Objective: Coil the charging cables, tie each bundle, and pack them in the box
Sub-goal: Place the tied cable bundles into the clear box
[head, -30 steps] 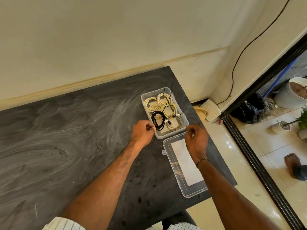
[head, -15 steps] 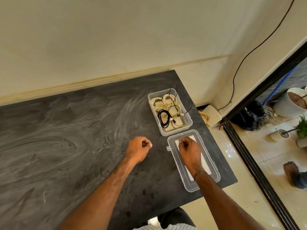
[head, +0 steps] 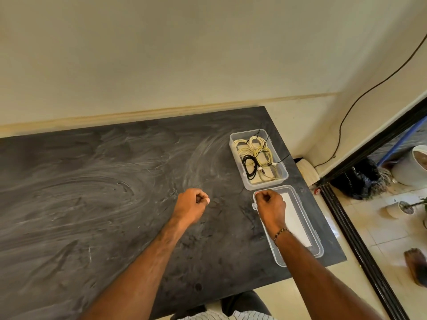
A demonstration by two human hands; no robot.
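A clear plastic box (head: pixel 233 144) stands near the right edge of the dark table (head: pixel 92 192). Inside lie several coiled cream cables (head: pixel 258 150) and one black coil (head: pixel 250 166), each tied with a black zip tie whose tail sticks up. The box's clear lid (head: pixel 307 229) lies flat on the table just in front of the box. My left hand (head: pixel 191 205) is a closed fist over the bare table, left of the lid. My right hand (head: pixel 270 204) is a closed fist over the lid's far left corner. Neither hand holds anything I can see.
The table's right edge runs close beside the box and lid, with tiled floor (head: pixel 369 227) below. A black wire (head: pixel 360 98) hangs down the wall at right. Plant pots (head: pixel 397 207) and a person's foot (head: pixel 416 264) are on the floor beyond a black door track (head: pixel 360 245).
Both hands have drawn back from the box's near rim toward me and closed into fists. The box and lid have stayed put.
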